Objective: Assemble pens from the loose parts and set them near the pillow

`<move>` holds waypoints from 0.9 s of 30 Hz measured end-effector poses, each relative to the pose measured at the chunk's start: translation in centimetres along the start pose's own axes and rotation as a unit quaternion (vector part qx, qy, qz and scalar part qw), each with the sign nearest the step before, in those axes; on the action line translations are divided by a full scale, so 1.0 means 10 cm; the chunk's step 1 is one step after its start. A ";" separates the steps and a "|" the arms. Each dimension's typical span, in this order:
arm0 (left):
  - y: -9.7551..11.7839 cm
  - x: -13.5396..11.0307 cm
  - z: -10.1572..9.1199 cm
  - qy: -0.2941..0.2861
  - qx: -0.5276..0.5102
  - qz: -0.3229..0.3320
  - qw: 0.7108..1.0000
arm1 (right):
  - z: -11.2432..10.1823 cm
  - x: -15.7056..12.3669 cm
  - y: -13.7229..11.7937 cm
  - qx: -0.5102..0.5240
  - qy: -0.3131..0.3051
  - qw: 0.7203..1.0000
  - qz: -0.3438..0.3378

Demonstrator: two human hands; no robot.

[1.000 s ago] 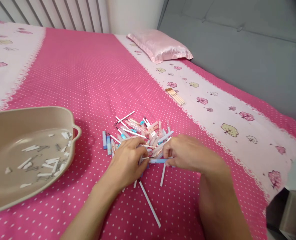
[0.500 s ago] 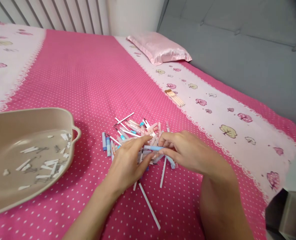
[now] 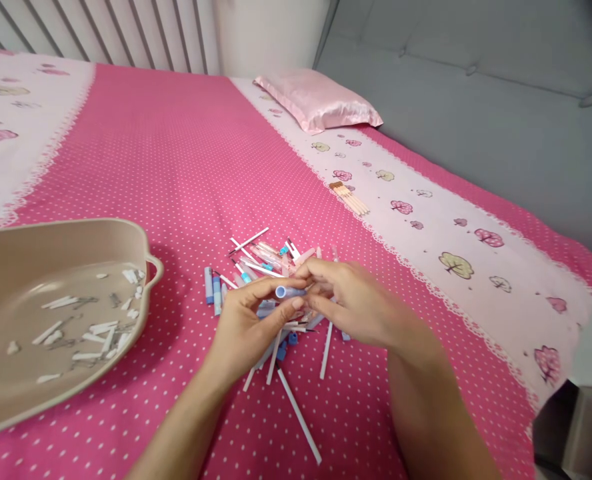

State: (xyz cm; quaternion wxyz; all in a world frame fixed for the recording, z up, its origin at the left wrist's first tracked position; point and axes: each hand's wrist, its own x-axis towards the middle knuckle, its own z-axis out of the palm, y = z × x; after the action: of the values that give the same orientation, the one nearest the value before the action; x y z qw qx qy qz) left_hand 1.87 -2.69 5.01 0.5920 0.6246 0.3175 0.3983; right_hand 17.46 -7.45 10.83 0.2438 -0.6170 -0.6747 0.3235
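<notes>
A heap of pen parts (image 3: 261, 263), pink, blue and white tubes and thin refills, lies on the pink dotted bedspread (image 3: 186, 167). Just above its near edge both hands meet. My right hand (image 3: 351, 303) pinches a light-blue pen barrel (image 3: 287, 292), its open end pointing left. My left hand (image 3: 249, 320) is curled with thumb and forefinger closing on that same barrel's open end, and it also seems to clasp other thin pieces underneath. Loose white refills (image 3: 299, 417) lie on the spread below the hands.
A beige basin (image 3: 149, 267) with small white and grey pieces inside sits at the left. A bundle of tan sticks (image 3: 350, 198) lies farther right on the pale floral strip. A pink pillow (image 3: 319, 100) is at the back; a grey headboard (image 3: 476, 100) runs along the right.
The hands rose from the heap and drew together. The blue barrel, lying under the right hand a second ago, is now lifted and held between both hands.
</notes>
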 end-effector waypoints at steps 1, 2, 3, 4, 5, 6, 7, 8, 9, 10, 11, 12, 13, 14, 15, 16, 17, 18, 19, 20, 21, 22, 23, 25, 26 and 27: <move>0.00 0.00 0.00 0.007 -0.013 0.000 1.000 | 0.01 0.01 0.00 0.027 0.008 1.000 0.003; -0.01 0.00 0.01 0.016 -0.032 -0.004 0.999 | 0.01 0.01 0.01 0.054 0.018 0.998 0.009; -0.01 0.00 0.01 0.029 -0.060 -0.012 0.998 | 0.01 0.01 0.02 0.077 0.027 0.996 0.018; -0.01 0.01 0.01 0.041 -0.097 -0.027 0.994 | 0.01 0.02 0.03 0.091 0.040 0.995 0.027; -0.01 0.01 0.01 0.054 -0.140 -0.045 0.988 | 0.00 0.02 0.04 0.093 0.058 0.993 0.037; -0.01 0.01 0.01 0.067 -0.186 -0.063 0.978 | -0.01 0.02 0.06 0.083 0.080 0.992 0.047; -0.01 0.02 0.00 0.078 -0.232 -0.079 0.966 | -0.02 0.02 0.07 0.065 0.107 0.990 0.057; 0.00 0.03 -0.01 0.089 -0.272 -0.091 0.954 | -0.03 0.03 0.09 0.044 0.136 0.987 0.067; 0.00 0.05 -0.03 0.099 -0.305 -0.102 0.942 | -0.05 0.03 0.10 0.025 0.163 0.983 0.077; 0.01 0.06 -0.04 0.109 -0.329 -0.112 0.931 | -0.06 0.03 0.12 0.009 0.186 0.979 0.085; 0.02 0.08 -0.05 0.117 -0.348 -0.122 0.922 | -0.08 0.03 0.13 -0.003 0.201 0.975 0.092; 0.02 0.09 -0.06 0.124 -0.363 -0.134 0.914 | -0.09 0.03 0.15 -0.013 0.211 0.973 0.097; 0.02 0.10 -0.07 0.130 -0.371 -0.142 0.909 | -0.10 0.03 0.16 -0.023 0.216 0.971 0.101; 0.02 0.11 -0.07 0.134 -0.370 -0.145 0.908 | -0.12 0.03 0.18 -0.032 0.220 0.969 0.106; 0.02 0.11 -0.07 0.139 -0.359 -0.138 0.913 | -0.13 0.02 0.19 -0.042 0.223 0.968 0.112; 0.01 0.11 -0.07 0.147 -0.337 -0.124 0.922 | -0.15 0.01 0.21 -0.053 0.227 0.965 0.121; 0.00 0.10 -0.06 0.157 -0.304 -0.105 0.934 | -0.17 0.00 0.22 -0.065 0.231 0.962 0.131; -0.01 0.09 -0.06 0.165 -0.263 -0.088 0.946 | -0.19 -0.01 0.24 -0.080 0.233 0.959 0.143; -0.02 0.08 -0.05 0.173 -0.217 -0.074 0.958 | -0.21 -0.02 0.26 -0.097 0.229 0.956 0.158; -0.04 0.07 -0.05 0.176 -0.166 -0.065 0.968 | -0.23 -0.04 0.27 -0.115 0.214 0.954 0.176; -0.05 0.05 -0.04 0.172 -0.111 -0.059 0.977 | -0.26 -0.05 0.28 -0.133 0.189 0.953 0.196; -0.07 0.03 -0.04 0.162 -0.047 -0.053 0.984 | -0.27 -0.06 0.28 -0.149 0.153 0.953 0.215; -0.08 0.02 -0.05 0.149 0.026 -0.043 0.988 | -0.28 -0.07 0.28 -0.162 0.109 0.953 0.233; -0.11 0.01 -0.05 0.130 0.193 -0.006 0.973 | -0.28 -0.06 0.26 -0.191 0.013 0.947 0.258; -0.13 0.01 -0.06 0.120 0.276 0.018 0.954 | -0.26 -0.05 0.24 -0.211 -0.031 0.942 0.260; -0.14 0.01 -0.06 0.116 0.349 0.041 0.929 | -0.23 -0.03 0.23 -0.238 -0.067 0.934 0.258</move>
State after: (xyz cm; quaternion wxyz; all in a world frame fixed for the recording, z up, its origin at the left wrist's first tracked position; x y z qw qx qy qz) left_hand 1.51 -2.14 3.60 0.2789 0.7538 0.4769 0.3557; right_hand 20.76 -7.37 10.72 -0.0477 -0.7867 -0.5642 0.2462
